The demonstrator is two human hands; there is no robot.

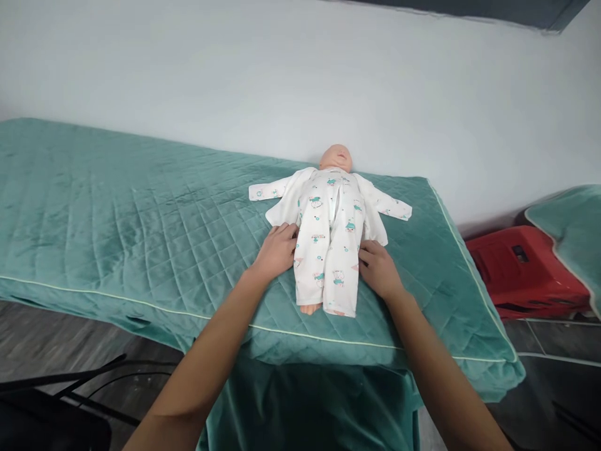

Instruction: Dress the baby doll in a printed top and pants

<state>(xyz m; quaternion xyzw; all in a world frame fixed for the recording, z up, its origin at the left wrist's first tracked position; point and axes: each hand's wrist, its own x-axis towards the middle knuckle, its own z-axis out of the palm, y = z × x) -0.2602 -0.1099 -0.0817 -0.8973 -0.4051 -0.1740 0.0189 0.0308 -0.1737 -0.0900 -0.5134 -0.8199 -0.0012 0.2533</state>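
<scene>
A baby doll [336, 158] lies on its back on a teal quilted bed [141, 219], head towards the wall. It wears white printed pyjamas [327, 244] with the sleeves spread out to both sides. My left hand [277, 249] rests at the doll's left side, fingers curled against the edge of the garment by the hip. My right hand [377, 266] lies on the other side, fingers bent and touching the trouser leg. One bare foot [310, 308] pokes out of a trouser leg.
A white wall runs behind the bed. A red plastic stool [526, 269] lies on the floor to the right, beside another teal-covered bed [573, 232]. Dark chair legs [70, 388] show at the lower left over a grey wooden floor.
</scene>
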